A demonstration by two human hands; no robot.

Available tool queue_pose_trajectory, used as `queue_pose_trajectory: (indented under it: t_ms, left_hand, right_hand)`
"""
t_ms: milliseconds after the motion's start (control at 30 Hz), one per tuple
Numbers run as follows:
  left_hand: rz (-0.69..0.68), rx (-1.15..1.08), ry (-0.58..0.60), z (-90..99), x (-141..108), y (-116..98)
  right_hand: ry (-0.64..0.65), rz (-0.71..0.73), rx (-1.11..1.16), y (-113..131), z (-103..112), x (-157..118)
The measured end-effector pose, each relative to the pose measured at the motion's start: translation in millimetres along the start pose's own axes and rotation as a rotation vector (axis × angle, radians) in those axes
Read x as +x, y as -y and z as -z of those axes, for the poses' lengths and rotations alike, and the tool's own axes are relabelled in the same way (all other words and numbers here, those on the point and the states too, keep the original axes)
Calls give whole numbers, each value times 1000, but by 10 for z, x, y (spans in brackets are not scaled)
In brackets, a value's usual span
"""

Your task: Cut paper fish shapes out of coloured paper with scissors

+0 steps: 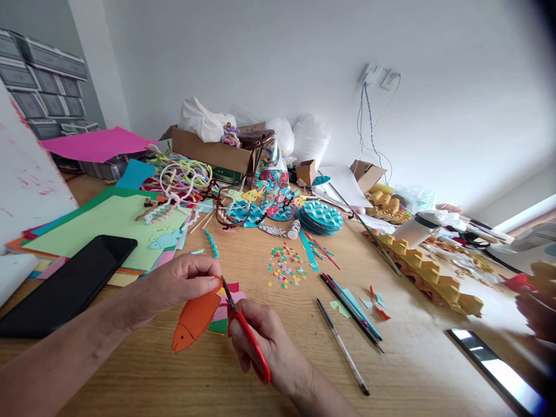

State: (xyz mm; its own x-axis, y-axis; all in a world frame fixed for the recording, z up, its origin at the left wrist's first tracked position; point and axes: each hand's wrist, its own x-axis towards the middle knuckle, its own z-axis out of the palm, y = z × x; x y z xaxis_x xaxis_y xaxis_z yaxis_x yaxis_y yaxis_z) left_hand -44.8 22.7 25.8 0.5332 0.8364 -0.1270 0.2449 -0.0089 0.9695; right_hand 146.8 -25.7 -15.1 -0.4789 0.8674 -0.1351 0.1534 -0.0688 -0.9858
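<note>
An orange paper fish with a drawn eye and gill line is pinched at its upper end by my left hand. Its head points down toward me. My right hand is closed round the red handles of a pair of scissors. The scissor blades point up and lie beside the fish's upper end, close to my left thumb; whether they touch the paper I cannot tell. Under and behind the fish lie pink, red and green paper scraps on the wooden table.
Paper sheets and a black phone lie at the left. Confetti, a pen and pencils are to the right. Egg cartons, another phone and a blurred co-worker's hand are at the far right.
</note>
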Motion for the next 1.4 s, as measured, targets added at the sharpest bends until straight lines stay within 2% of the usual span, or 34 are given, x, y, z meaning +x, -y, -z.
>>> queue_pose_trajectory:
  t_ms: [533, 733, 900, 1200, 1400]
  left_hand:
    - [-17, 47, 18, 10, 4, 31]
    - [-7, 35, 20, 10, 9, 27]
    - [8, 18, 14, 9, 16, 16]
    - [-7, 10, 22, -4, 13, 20]
    - [-2, 22, 23, -5, 23, 10]
  right_hand:
    - [-10, 12, 4, -11, -11, 9]
    - [-31, 60, -109, 4, 3, 4]
    - [-39, 75, -109, 16, -6, -5]
    - [4, 13, -16, 13, 1, -6]
    - [-18, 17, -34, 29, -3, -2]
